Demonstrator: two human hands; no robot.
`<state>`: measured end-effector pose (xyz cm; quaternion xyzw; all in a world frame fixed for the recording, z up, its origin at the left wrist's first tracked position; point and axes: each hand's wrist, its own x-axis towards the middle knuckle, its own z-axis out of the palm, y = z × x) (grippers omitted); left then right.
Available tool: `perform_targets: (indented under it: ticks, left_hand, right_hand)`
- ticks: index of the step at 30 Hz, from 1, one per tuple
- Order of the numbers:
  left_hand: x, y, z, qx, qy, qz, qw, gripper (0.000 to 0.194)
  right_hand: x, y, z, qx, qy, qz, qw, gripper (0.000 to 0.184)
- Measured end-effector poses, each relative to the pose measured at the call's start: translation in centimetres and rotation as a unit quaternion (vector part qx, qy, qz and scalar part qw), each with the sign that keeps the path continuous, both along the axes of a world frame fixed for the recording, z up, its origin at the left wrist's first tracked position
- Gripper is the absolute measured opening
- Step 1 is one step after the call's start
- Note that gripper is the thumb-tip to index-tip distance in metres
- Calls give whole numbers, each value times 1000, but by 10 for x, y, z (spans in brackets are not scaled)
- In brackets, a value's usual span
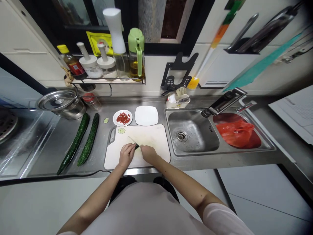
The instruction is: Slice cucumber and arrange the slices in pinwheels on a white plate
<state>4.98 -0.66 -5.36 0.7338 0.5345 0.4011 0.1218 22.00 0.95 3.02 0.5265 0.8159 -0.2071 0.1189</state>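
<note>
My right hand (148, 154) is closed round the dark handle of a knife (132, 139), whose thin blade points away and to the left over the white cutting board (158, 138). My left hand (126, 154) rests on the board with its fingers curled down close beside the knife. What is under those fingers, if anything, is hidden. Thin cucumber slices (121, 131) lie overlapping near the board's upper left corner. Left of the board are two long green cucumbers (75, 142), side by side on the steel counter.
Behind the board stand a plate of chopped red pieces (123, 118) and a white square plate (146, 116). A pale cut piece (106, 120) lies nearby. To the right is a sink (195, 132) with a red plastic bag (236, 132); a lidded steel pot (63, 102) stands left.
</note>
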Motion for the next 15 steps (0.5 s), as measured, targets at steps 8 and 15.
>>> perform_targets:
  ticks: [8,15]
  left_hand:
    - [0,0,1,-8,-1,7,1000,24]
    - [2,0,0,-21,0,19,1000,24]
  right_hand:
    - [6,-6,5,-16,-4,-9,1000,28]
    - [23,-23,12,-64,-37,-42,996,31]
